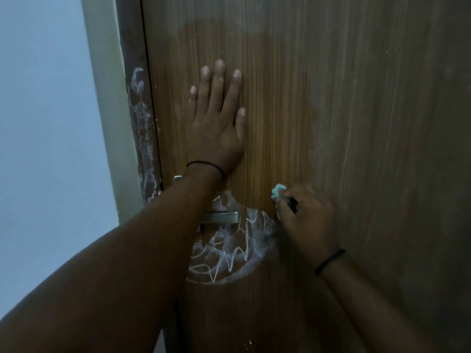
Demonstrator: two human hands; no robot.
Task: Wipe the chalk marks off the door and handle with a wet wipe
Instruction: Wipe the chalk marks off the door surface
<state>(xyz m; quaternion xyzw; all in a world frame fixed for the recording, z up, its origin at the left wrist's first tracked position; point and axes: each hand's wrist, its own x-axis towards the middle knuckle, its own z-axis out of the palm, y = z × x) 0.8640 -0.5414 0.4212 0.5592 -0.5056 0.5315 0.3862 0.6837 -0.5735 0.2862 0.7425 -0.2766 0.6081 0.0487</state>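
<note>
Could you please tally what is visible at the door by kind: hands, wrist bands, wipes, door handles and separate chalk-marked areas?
Hands: 2, left hand flat on the door, right hand holding the wipe
Black wrist bands: 2
Wet wipe: 1
Door handle: 1
Chalk-marked areas: 2, around the handle and on the door frame
Total: 8

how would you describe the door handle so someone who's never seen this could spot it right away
Start at the brown wooden door and follow its left edge down, below the left hand pressed flat on the wood. The door handle is a short horizontal bar partly behind the left forearm. It is the only shiny metal piece, sitting within the white chalk scribbles.
</note>
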